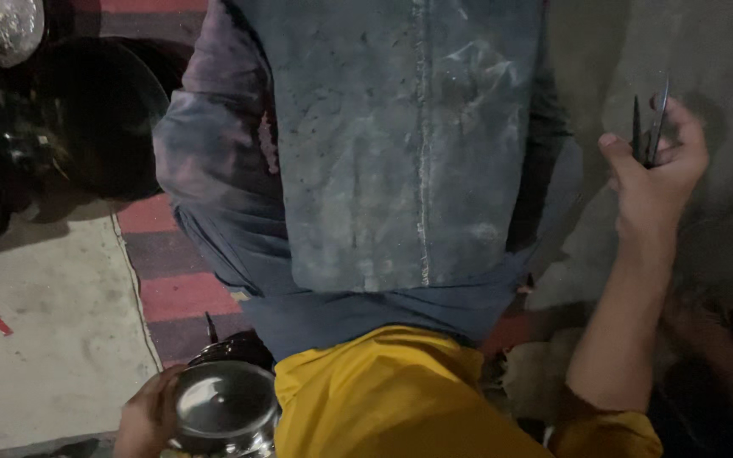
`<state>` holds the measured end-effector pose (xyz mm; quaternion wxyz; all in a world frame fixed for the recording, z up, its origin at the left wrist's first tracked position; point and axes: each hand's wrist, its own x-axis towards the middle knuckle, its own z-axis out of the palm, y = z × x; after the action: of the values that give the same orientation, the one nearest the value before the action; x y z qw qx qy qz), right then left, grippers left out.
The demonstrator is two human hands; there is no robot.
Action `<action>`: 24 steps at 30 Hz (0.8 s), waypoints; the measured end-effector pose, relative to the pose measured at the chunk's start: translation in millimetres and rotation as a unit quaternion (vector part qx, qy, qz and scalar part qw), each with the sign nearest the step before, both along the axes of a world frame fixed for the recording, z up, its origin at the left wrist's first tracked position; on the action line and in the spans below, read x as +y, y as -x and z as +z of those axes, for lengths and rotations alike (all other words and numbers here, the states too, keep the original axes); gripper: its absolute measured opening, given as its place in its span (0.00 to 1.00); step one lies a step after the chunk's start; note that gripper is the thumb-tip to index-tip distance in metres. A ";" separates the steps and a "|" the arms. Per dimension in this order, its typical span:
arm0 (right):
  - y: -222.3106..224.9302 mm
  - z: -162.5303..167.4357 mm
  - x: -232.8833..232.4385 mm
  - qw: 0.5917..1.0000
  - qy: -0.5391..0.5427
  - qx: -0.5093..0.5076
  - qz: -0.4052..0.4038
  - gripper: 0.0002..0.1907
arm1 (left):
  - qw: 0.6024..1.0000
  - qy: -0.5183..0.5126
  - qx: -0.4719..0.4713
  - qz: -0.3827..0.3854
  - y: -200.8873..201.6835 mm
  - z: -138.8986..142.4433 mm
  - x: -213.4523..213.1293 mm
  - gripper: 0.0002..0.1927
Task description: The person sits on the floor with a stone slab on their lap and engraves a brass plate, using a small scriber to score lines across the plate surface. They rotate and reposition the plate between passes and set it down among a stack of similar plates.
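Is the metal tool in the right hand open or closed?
Open: the tool's two thin arms stand apart above the right hand.

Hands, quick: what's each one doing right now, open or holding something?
Left hand: closed around the rim of a shiny round metal bowl.
Right hand: closed on a thin dark metal tool with two prongs, pinched between thumb and fingers.

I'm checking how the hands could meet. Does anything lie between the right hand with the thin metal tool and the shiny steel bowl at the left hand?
Yes. The person's blue-trousered legs and yellow shirt lie between the right hand, holding thin metal tongs, and the round shiny steel bowl at the left hand.
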<state>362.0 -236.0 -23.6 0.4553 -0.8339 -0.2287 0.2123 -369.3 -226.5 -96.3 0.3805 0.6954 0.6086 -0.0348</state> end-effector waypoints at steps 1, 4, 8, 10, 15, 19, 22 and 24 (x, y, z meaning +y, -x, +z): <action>-0.7 -0.4 0.0 1.000 0.003 -0.006 0.004 0.31 | 1.000 -0.005 -0.001 0.012 -3.7 -1.4 -3.7 0.14; -2.9 -3.7 -0.7 0.999 -0.026 0.020 0.006 0.32 | 0.998 -0.035 -0.003 -0.047 -20.5 9.7 6.0 0.15; -3.0 -11.9 -2.7 1.000 -0.008 -0.012 0.027 0.30 | 0.985 0.066 0.131 0.094 -49.2 25.5 67.2 0.24; -3.7 -15.3 -3.7 0.998 -0.014 -0.033 0.045 0.31 | 0.993 -0.048 0.092 0.056 -70.5 22.9 119.6 0.21; -5.8 -16.9 -14.1 0.999 -0.028 0.006 0.046 0.30 | 0.826 -0.009 -0.318 0.465 -133.8 2.3 227.5 0.15; -9.5 -14.1 -21.7 0.997 -0.054 -0.002 0.047 0.28 | 0.825 -0.053 -0.306 0.472 -160.1 -2.1 250.7 0.12; -10.2 -13.3 -20.6 0.999 -0.018 -0.001 0.026 0.29 | 0.818 -0.080 -0.341 0.457 -159.4 5.3 249.0 0.12; -8.5 -13.7 -16.9 1.000 -0.010 -0.002 0.017 0.30 | 0.794 -0.053 -0.344 0.499 -157.6 12.3 249.2 0.10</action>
<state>370.5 -253.0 -37.2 0.4597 -0.8255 -0.2459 0.2162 -211.7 22.7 -84.1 0.4913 0.2802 0.7014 0.4338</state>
